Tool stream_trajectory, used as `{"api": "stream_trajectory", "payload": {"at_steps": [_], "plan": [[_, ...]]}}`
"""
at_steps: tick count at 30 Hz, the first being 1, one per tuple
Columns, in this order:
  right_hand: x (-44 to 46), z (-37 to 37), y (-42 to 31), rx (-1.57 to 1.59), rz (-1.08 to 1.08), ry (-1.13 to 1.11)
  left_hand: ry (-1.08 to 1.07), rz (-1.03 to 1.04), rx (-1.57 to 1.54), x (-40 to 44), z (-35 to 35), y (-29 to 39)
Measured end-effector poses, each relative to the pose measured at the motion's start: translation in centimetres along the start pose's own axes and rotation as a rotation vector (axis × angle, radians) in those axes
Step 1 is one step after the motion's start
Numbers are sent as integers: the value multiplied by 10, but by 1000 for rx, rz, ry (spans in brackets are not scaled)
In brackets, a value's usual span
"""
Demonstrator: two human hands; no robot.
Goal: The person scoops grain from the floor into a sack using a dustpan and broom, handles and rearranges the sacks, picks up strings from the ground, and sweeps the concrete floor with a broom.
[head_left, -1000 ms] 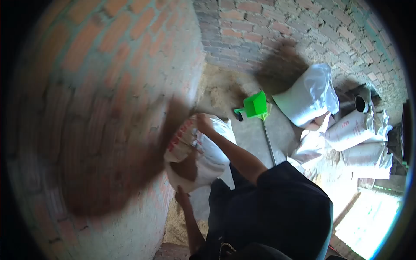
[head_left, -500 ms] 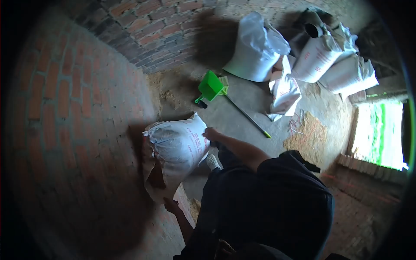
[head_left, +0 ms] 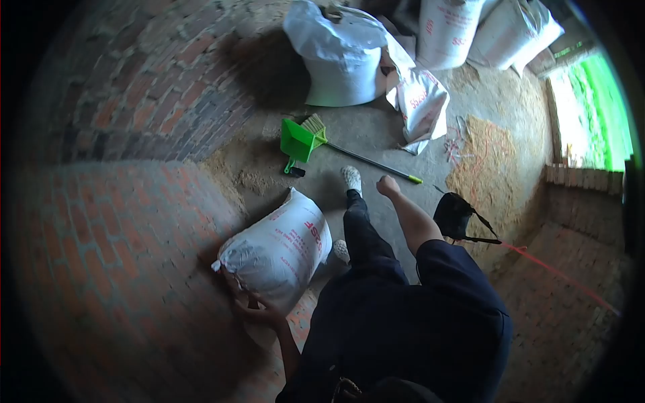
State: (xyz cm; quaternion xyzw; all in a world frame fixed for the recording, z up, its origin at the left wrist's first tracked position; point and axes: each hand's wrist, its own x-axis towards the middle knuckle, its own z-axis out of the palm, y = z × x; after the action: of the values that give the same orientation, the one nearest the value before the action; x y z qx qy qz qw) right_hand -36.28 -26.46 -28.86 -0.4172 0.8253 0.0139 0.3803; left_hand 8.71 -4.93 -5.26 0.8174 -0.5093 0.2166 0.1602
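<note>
A full white woven sack (head_left: 279,245) with red print lies against the brick wall, its gathered end toward the left. My left hand (head_left: 259,311) is at the sack's lower side, fingers closed on its edge; the fingertips are partly in shadow. Off to the right of the sack, my right hand (head_left: 387,187) hangs in the air, curled into a loose fist with nothing visible in it. My feet in pale patterned shoes (head_left: 351,180) stand beside the sack.
A green dustpan (head_left: 295,141) and a broom (head_left: 366,160) lie on the floor ahead. Beyond them stand a large white sack (head_left: 342,70), a crumpled sack (head_left: 420,107) and more filled sacks (head_left: 450,33). Spilled grain-like material (head_left: 487,158) lies near the bright opening at right.
My right hand has let go of the sack and moved away to the right. The sack has turned, with its printed side more in sight. My view has shifted and a foot has stepped forward.
</note>
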Motion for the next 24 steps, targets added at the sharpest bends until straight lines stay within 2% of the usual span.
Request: {"api": "stream_trajectory", "payload": {"at_steps": [1, 2, 3, 5, 7, 9, 11, 13, 20, 22, 24], "plan": [[9, 3, 1, 27, 38, -12, -82, 56, -53, 10, 7, 13], [17, 3, -3, 73, 65, -8, -157, -42, -315, 19, 16, 33], [27, 6, -6, 123, 95, 0, -180, 3, -316, 26, 28, 41], [47, 19, -3, 207, 146, 13, -260, 307, -148, 44, 56, 60], [67, 34, 7, 189, 177, -41, -371, 350, -225, 66, 81, 93], [81, 37, 9, 212, 238, -72, -634, 383, -257, 84, 114, 126], [108, 48, 19, 147, 263, -126, -672, 446, -251, 104, 135, 176], [138, 83, 42, 118, 223, -53, -895, 280, -336, 110, 170, 204], [253, 163, 98, 47, 245, 31, -1081, 423, -283, 119, 273, 235], [292, 185, 115, -15, 170, 227, -1087, 505, -223, 120, 307, 229], [318, 202, 127, -94, 193, 264, -1122, 525, -168, 121, 326, 237]]}}
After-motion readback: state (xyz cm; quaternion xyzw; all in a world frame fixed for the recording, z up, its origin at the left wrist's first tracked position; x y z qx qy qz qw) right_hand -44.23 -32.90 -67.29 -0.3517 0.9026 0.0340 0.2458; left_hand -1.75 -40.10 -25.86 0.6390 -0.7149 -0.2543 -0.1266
